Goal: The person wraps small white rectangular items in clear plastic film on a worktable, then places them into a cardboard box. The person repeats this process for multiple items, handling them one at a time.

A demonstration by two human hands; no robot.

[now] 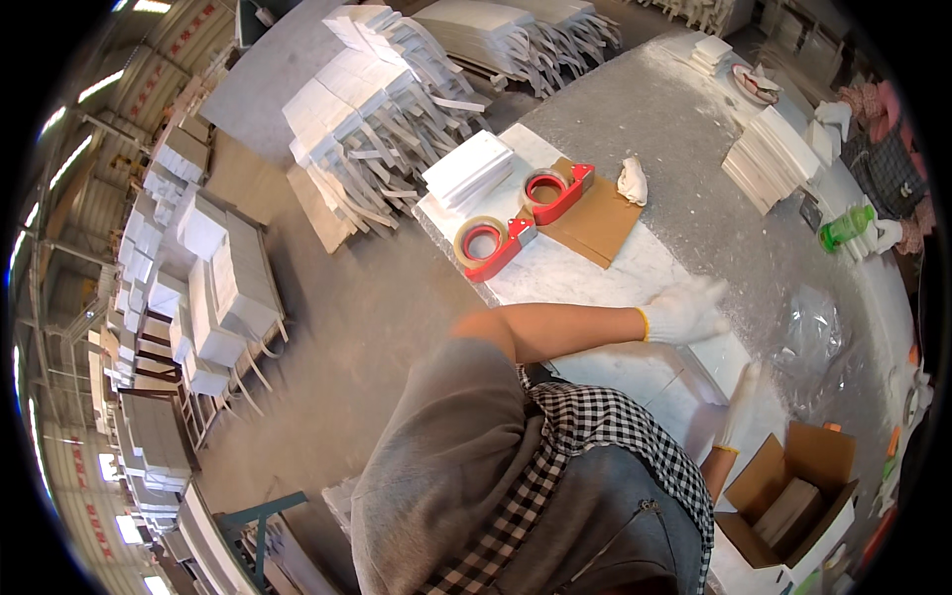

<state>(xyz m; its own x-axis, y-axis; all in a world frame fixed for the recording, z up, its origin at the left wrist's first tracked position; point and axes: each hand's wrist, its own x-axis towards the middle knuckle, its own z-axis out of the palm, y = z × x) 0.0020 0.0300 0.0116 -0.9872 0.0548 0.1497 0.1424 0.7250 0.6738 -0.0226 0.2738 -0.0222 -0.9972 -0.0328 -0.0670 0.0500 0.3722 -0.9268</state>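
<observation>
My left hand (687,312), in a white glove with a yellow cuff, reaches across the far end of a stack of white marbled tiles (645,382). Its fingers look stretched out, though slightly blurred. Along the right side of that stack lies my right hand (737,409), gloved the same way, fingers straight and pointing away from me. Neither hand has its fingers wrapped round anything. Just right of my right wrist stands an open cardboard box (831,448) with a block of stacked pieces (787,511) inside. The lower part of the tile stack is hidden by my body.
Beyond my left arm are two red tape dispensers (488,260) (573,194), flat brown cardboard (607,230), white tiles (468,169) and a crumpled white cloth (632,182). Clear plastic (808,327) lies rightward. Across the table, a co-worker's gloved hand (886,235) is beside a green bottle (845,228).
</observation>
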